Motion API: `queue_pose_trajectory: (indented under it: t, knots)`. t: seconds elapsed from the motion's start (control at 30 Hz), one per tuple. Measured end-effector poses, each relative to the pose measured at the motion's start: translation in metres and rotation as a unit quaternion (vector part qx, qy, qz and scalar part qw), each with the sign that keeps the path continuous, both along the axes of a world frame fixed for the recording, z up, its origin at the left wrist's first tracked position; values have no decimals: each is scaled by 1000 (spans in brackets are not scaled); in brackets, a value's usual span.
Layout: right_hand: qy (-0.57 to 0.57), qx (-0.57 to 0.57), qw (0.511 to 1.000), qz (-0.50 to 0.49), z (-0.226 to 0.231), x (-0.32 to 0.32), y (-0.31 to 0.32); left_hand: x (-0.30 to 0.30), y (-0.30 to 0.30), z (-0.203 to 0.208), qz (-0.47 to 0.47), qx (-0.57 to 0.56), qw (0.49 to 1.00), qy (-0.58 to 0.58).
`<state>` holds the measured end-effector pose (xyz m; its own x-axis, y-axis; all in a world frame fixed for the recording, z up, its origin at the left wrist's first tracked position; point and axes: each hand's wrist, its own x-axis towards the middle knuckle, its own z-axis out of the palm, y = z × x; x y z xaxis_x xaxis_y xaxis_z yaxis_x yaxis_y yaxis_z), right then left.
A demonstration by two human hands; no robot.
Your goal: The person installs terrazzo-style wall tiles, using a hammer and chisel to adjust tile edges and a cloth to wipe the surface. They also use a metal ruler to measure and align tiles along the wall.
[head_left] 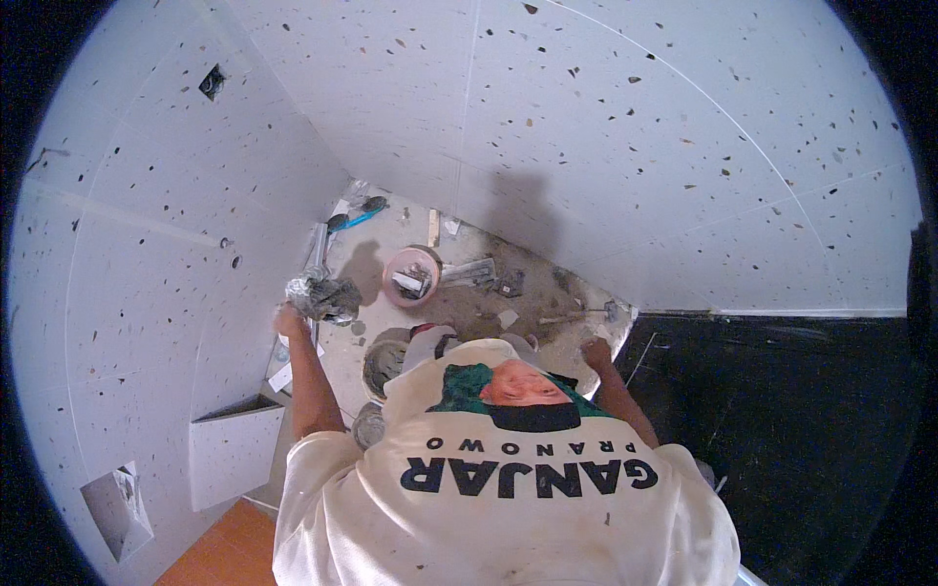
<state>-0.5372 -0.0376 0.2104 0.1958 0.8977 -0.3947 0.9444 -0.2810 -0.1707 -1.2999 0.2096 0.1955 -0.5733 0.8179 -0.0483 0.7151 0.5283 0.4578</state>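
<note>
Left hand [288,320] at the base of the speckled wall [186,293], fingers partly curled; contact or grip cannot be told. Crumpled grey plastic [334,297] lies just ahead and to the right of it. Right hand [595,354] low over the floor [391,244], loosely closed; whether it holds anything cannot be made out. Thin-handled tool [565,317] just ahead of the right hand and slightly left. Pink bucket [414,302], with whitish and dark pieces inside, stands between the hands, nearer the left. Blue-handled tool [362,218] farther ahead of the left hand. Grey bucket [366,370] right of the left hand, nearer the body. Dark surface [772,420] right of the right hand.
</note>
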Motion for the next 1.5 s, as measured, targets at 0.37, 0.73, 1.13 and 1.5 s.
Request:
queue_pose_trajectory:
  t: [0.37,0.73,1.13,1.5]
  knots:
    - [-74,83,981,157,-38,5,24,-54,-23,-78,109,175,878,-431]
    - [-17,61,986,155,-33,-32,-3,142,-118,-85,-173,-241,945,139]
    - [70,55,996,5,-8,-50,23,125,-84,-88,-187,-131,970,84]
    - [101,163,981,33,-127,19,-34,170,-66,-51,-196,-194,961,-24]
